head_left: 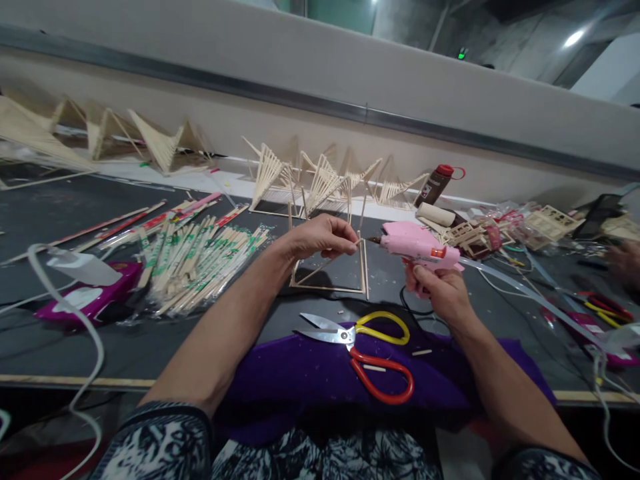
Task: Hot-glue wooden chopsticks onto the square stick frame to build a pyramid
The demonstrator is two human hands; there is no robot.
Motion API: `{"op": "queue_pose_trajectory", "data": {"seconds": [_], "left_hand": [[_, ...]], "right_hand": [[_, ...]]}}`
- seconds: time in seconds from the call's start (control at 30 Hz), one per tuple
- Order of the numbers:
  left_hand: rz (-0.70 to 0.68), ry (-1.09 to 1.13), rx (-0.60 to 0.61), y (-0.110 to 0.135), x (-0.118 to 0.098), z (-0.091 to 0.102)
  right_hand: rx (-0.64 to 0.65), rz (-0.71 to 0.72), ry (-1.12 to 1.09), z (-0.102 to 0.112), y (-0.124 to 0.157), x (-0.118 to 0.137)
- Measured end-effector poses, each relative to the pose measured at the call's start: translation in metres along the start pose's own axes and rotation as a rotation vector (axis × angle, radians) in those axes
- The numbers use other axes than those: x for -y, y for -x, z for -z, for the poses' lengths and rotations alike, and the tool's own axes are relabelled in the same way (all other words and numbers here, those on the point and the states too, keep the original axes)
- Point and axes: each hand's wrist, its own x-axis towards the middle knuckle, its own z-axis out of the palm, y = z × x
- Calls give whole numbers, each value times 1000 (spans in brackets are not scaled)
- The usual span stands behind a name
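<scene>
My left hand (320, 241) pinches a thin wooden stick at the top of a small stick frame (334, 272) that stands on the dark table. My right hand (437, 290) grips a pink glue gun (415, 245) by its handle. The gun's nozzle points left and sits right at the stick end beside my left fingertips. Below the frame, scissors (367, 347) with one yellow and one red handle lie on a purple cloth (295, 380).
A heap of wrapped chopsticks (197, 263) lies to the left, with a purple packet (93, 297) and white cable (75, 320). Finished stick structures (320, 177) line the wall. A brown bottle (435, 185), small lattice pieces (547, 223) and clutter fill the right side, where another person's hand (625, 263) shows.
</scene>
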Motion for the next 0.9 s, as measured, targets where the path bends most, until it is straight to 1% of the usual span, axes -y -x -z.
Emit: {"op": "queue_pose_trajectory", "data": {"seconds": [0.17, 0.57, 0.73, 0.9], "left_hand": [[23, 2, 18, 0, 1, 0], [4, -28, 4, 1, 2, 2], [12, -55, -5, 1, 2, 1], [11, -52, 8, 0, 4, 1]], "right_hand": [[11, -12, 31, 1, 1, -1], [33, -38, 65, 2, 0, -4], [28, -9, 79, 3, 1, -5], [27, -13, 134, 4, 2, -3]]}}
